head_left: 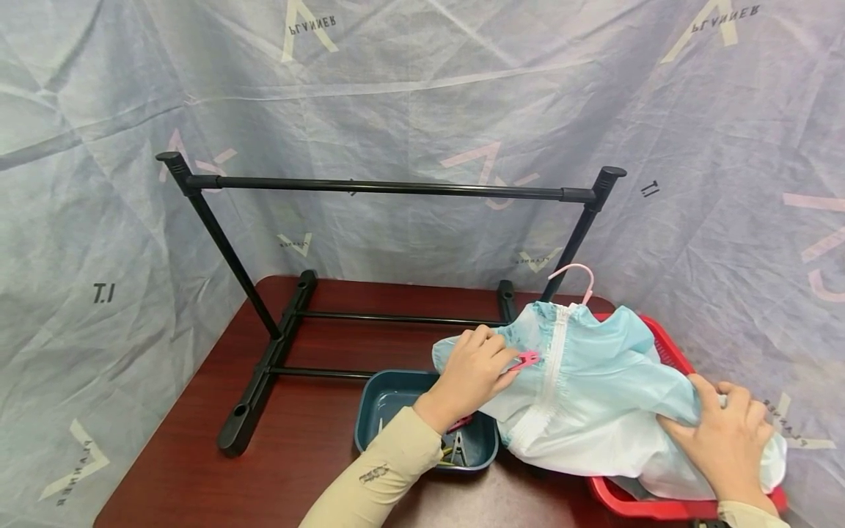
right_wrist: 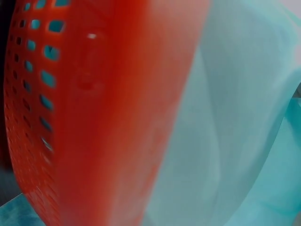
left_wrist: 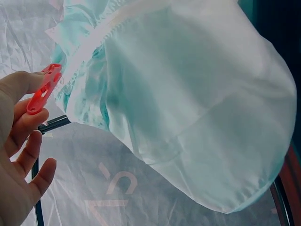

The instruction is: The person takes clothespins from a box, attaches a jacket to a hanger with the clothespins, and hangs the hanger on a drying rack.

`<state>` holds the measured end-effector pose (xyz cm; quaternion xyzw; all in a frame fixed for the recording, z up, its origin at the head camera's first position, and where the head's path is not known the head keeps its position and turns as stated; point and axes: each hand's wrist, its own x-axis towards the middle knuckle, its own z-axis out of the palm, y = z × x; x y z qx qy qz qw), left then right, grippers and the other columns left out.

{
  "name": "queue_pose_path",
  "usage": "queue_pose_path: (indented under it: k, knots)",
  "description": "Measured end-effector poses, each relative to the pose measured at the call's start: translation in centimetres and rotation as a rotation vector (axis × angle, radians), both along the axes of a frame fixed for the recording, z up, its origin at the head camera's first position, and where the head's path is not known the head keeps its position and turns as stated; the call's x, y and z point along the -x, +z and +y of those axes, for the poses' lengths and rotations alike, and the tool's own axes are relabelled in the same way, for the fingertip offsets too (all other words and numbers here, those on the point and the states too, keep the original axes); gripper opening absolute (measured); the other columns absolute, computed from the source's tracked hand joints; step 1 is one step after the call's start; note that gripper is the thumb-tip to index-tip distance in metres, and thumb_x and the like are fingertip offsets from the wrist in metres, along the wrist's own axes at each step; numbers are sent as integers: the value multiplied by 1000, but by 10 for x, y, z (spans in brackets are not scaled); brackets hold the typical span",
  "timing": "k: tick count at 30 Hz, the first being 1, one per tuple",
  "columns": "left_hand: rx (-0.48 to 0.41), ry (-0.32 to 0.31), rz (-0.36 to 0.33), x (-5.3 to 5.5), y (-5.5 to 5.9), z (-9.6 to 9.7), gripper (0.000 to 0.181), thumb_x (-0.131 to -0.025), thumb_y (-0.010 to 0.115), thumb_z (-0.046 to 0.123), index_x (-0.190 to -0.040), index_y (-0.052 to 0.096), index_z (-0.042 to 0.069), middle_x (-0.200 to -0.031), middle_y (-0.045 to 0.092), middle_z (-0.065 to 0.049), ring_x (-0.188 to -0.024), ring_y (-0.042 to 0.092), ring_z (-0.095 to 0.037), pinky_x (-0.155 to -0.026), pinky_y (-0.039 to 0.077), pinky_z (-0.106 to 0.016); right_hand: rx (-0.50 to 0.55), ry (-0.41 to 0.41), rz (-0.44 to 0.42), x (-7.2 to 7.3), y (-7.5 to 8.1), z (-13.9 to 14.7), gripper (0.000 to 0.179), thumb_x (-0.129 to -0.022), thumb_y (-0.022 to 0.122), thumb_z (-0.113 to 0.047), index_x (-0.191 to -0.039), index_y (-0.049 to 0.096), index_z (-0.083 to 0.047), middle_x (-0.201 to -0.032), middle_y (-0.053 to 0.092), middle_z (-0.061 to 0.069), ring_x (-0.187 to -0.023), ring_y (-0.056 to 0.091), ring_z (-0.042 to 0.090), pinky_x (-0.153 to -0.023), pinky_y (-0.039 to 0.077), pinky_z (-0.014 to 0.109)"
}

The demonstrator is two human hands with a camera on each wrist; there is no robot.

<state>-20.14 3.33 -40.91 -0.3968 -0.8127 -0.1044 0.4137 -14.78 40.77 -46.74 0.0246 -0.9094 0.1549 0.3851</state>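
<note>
Between thumb and fingers, my left hand (head_left: pixel 472 370) pinches a pink clothespin (head_left: pixel 526 359), held over the chest of a light blue and white garment (head_left: pixel 597 396). The left wrist view shows the clothespin (left_wrist: pixel 44 89) beside the garment's elastic-looking white band, apart from most of the cloth. A pink hanger (head_left: pixel 587 282) sticks out of the garment's neck. At the right end of the garment my right hand (head_left: pixel 729 433) grips the cloth, thumb on the near side. That hand is hidden in the right wrist view, where the cloth (right_wrist: pixel 225 117) hangs next to red plastic.
Beneath the garment stands a red perforated basket (head_left: pixel 620 502). A dark blue tray (head_left: pixel 379 396) holding several clothespins (head_left: pixel 458 449) sits under my left forearm. Behind, a black rack (head_left: pixel 396 187) with a top bar stands on the reddish-brown table (head_left: pixel 178 455), before a grey printed cloth (head_left: pixel 409 95).
</note>
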Motion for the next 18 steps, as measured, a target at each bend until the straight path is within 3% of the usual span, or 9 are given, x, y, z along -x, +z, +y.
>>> queue_pose_path:
  k: [18]
  knots:
    - [29, -24, 55, 1, 13, 13, 16, -87, 76, 30, -98, 75, 19, -83, 56, 4, -88, 50, -15, -73, 40, -27, -1, 4, -13, 0, 2, -3, 97, -74, 31, -93, -115, 53, -8, -109, 38, 34, -83, 32, 58, -61, 21, 66]
